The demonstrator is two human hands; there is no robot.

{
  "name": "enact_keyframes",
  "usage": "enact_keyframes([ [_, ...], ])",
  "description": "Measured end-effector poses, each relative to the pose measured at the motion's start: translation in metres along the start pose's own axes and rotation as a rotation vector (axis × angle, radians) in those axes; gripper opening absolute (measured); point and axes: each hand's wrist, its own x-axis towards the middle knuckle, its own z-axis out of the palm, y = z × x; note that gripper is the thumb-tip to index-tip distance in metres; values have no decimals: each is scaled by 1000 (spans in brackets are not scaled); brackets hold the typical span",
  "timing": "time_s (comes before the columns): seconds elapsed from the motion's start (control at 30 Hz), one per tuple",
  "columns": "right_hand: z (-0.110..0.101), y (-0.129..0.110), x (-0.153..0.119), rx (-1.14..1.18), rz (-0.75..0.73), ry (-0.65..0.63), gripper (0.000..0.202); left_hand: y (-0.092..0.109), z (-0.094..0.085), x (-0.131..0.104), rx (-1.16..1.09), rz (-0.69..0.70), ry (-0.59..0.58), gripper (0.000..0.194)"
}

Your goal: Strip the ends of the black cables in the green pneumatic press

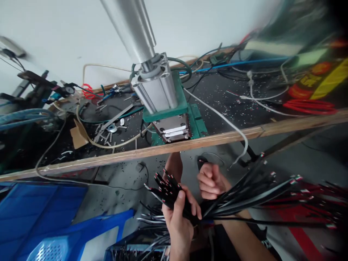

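Note:
My left hand (181, 214) is wrapped round a bundle of black cables (170, 190), whose stripped ends show small red, green and white wires. Just to its right, my right hand (211, 182) has its fingers curled in; what they hold, if anything, is hidden. More black cables (244, 195) fan out to the right, behind and below my right hand. Above both hands, at the bench edge, stands a green press (165, 114) with a silver cylinder (156, 88) on top.
A wooden-edged black bench (217, 140) crosses the view, with hoses, scraps and red scissors (88, 91). A white cable (217, 112) hangs over its edge. Blue crates (35, 206) lie lower left, and a box of cables (136, 250) sits below.

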Motion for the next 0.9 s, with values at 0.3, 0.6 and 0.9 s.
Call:
enact_keyframes([
  [0.3, 58, -59, 24, -441, 160, -303, 29, -16, -16, -5, 108, 34, 188, 46],
  [0.6, 51, -64, 14, -834, 71, -341, 39, -22, -19, -7, 194, 70, 377, 49],
  [0.9, 59, -63, 8, -992, -52, -325, 19, -16, -17, -8, 140, -65, 290, 53],
])
